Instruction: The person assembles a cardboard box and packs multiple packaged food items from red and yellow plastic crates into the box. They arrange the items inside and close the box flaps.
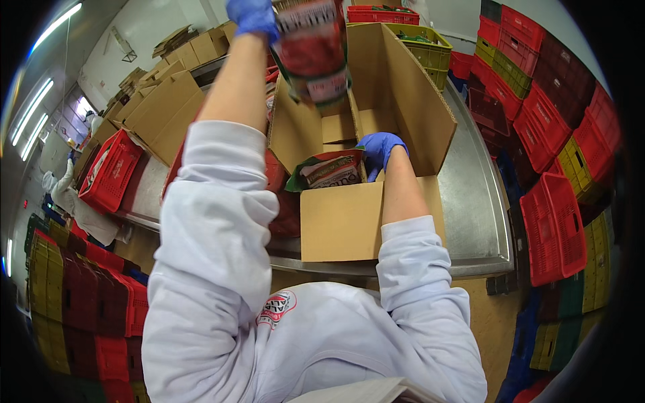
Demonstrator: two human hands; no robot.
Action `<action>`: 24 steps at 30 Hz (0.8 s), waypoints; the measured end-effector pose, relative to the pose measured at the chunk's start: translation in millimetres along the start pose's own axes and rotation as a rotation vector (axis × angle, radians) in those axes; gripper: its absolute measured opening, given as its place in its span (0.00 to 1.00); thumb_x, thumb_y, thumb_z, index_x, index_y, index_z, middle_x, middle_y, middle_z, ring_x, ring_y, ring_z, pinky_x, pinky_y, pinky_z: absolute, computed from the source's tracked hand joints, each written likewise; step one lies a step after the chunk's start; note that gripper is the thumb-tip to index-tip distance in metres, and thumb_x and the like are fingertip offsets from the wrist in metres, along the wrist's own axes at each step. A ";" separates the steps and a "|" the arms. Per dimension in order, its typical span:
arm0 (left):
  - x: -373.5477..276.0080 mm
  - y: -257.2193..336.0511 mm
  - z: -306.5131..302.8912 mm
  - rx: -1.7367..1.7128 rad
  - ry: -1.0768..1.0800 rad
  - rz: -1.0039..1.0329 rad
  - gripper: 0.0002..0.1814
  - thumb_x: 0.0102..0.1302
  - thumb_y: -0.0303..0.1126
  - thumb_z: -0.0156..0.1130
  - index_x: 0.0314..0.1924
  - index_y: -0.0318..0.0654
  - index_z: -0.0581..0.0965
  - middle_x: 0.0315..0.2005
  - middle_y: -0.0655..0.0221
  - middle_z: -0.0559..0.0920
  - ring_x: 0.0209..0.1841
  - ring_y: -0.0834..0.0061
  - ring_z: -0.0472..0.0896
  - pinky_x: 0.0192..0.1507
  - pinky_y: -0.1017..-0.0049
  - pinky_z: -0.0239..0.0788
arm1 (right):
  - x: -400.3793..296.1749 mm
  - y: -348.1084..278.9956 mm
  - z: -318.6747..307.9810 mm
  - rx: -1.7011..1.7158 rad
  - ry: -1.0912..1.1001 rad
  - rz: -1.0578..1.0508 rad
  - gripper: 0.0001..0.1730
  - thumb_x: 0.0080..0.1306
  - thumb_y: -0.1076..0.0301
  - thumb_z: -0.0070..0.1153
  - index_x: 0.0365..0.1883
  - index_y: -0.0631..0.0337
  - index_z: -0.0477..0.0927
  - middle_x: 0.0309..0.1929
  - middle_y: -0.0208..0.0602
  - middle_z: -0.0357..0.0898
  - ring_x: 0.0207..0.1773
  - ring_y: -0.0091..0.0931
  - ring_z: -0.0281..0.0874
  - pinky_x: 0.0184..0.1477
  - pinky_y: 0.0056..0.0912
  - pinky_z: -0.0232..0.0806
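Observation:
My left hand (pixel 252 20), in a blue glove, grips the left edge of a printed food pouch (pixel 315 53), raised above the far end of an open cardboard box (pixel 342 221). The pouch is red and green and looks blurred. My right hand (pixel 380 151), also blue-gloved, reaches into the box beside a second pouch (pixel 332 170) standing near the front wall. Its thumb side meets the right corner of that pouch; the fingertips are partly hidden, so I cannot tell whether they hold it. The box flaps stand up, and part of its inner floor shows behind the second pouch.
The box rests on a steel table (pixel 473 211). Left of it is a red crate (pixel 284 201); further left are another red crate (pixel 112 171) and cardboard boxes (pixel 161 116). A yellow-green crate (pixel 426 55) stands behind. Stacked crates (pixel 552 226) line the right. A co-worker (pixel 75 196) is far left.

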State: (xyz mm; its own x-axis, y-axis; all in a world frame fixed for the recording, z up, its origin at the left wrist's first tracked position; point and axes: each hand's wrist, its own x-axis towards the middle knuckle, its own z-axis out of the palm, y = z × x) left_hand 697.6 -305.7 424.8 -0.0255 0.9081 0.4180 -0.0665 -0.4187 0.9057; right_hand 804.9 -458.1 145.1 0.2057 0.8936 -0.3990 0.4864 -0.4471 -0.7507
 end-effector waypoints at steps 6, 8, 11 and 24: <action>-69.4 -143.1 -29.2 -0.079 -0.155 -0.126 0.43 0.61 0.61 0.49 0.52 0.18 0.69 0.49 0.41 0.74 0.54 0.56 0.73 0.54 0.67 0.62 | -26.7 -38.3 17.8 0.200 -0.053 -0.054 0.16 0.60 0.66 0.52 0.42 0.70 0.76 0.51 0.57 0.71 0.37 0.44 0.79 0.27 0.40 0.78; -83.7 -208.8 -54.3 0.102 -0.319 -0.006 0.42 0.59 0.59 0.55 0.56 0.22 0.68 0.52 0.54 0.74 0.52 0.64 0.73 0.52 0.70 0.63 | -28.9 -48.3 23.8 0.209 -0.090 -0.036 0.16 0.60 0.66 0.51 0.43 0.69 0.77 0.52 0.54 0.71 0.38 0.44 0.79 0.28 0.40 0.78; -75.3 -250.9 -73.7 0.419 -0.854 -0.339 0.31 0.59 0.52 0.59 0.50 0.31 0.74 0.40 0.62 0.81 0.41 0.67 0.78 0.44 0.69 0.68 | -5.9 -46.8 33.7 0.342 -0.094 0.119 0.15 0.60 0.67 0.52 0.44 0.64 0.78 0.52 0.46 0.73 0.42 0.41 0.77 0.29 0.42 0.77; -75.1 -188.6 -51.9 0.892 -1.399 0.304 0.27 0.53 0.29 0.55 0.57 0.50 0.71 0.43 0.65 0.81 0.45 0.70 0.78 0.49 0.71 0.66 | -17.1 -58.3 26.9 0.253 -0.206 0.047 0.19 0.63 0.62 0.47 0.49 0.61 0.74 0.53 0.44 0.72 0.44 0.40 0.76 0.24 0.38 0.76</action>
State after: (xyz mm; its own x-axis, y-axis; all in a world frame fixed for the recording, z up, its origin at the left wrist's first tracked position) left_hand 660.3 -294.7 218.9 0.9435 0.3036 -0.1330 0.3311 -0.8817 0.3360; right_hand 750.3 -448.4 181.6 0.0345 0.8568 -0.5146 0.2486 -0.5061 -0.8259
